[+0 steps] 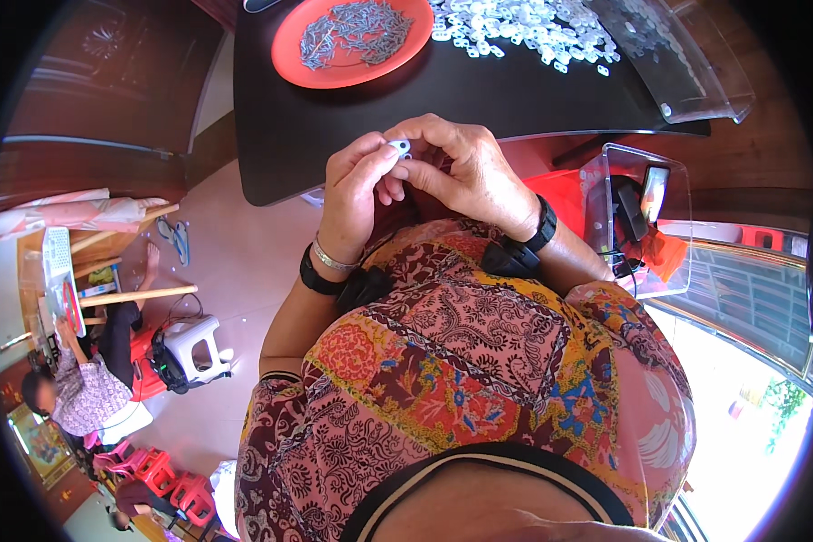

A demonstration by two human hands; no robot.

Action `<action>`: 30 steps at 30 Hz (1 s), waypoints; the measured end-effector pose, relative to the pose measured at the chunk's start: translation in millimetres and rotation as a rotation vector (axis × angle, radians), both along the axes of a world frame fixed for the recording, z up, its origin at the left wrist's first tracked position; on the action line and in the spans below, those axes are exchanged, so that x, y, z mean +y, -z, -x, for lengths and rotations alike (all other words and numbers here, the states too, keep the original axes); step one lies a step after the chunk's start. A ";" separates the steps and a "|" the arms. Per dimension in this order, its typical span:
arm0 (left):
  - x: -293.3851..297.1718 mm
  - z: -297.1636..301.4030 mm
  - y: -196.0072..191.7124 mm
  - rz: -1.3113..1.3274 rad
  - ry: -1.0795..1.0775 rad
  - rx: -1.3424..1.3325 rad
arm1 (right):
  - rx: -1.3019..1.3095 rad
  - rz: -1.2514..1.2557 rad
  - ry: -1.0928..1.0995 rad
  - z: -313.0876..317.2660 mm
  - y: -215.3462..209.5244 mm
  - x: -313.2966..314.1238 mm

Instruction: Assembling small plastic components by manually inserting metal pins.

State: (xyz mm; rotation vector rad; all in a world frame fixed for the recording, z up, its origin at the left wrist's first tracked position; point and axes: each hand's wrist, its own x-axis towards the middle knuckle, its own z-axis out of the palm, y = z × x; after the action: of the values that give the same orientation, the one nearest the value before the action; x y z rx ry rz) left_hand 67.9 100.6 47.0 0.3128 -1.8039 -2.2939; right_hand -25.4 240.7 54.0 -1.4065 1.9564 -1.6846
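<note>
At the upper centre of the frame, by the near edge of a dark table (443, 104), the person's two hands meet around one small white piece (399, 146). The left hand (357, 181) pinches it between thumb and forefinger; the right hand (471, 170) curls in close, thumb and forefinger bent toward it, though the fingers crowd so tightly that it cannot be told whether they grip anything. The step in hand appears to be fine fingertip work on this single piece, and the next move would call for a steady left pinch and small, exact shifts of the right fingertips. The piece looks like smooth plastic, rounded, with dark spots or holes. Similar white pieces (524, 32) lie in a loose, glossy heap at the top, beside a round orange-red plate (285, 59) strewn with slim, dull grey pins (357, 36).
</note>
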 end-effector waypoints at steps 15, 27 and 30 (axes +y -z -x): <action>0.7 0.1 0.5 -0.001 0.003 0.007 | 0.027 0.000 0.014 1.7 2.8 0.3; -1.2 -0.4 2.9 0.025 0.007 0.011 | 0.034 -0.055 -0.019 2.8 -0.1 2.9; -0.9 -0.7 2.8 0.020 0.004 0.018 | 0.030 -0.061 -0.020 2.3 -1.0 2.6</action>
State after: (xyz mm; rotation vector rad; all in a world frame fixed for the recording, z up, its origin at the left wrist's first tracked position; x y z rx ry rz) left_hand 68.6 99.7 44.2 0.2852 -1.8189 -2.2730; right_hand -27.6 243.3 55.0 -1.4334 1.9845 -1.5907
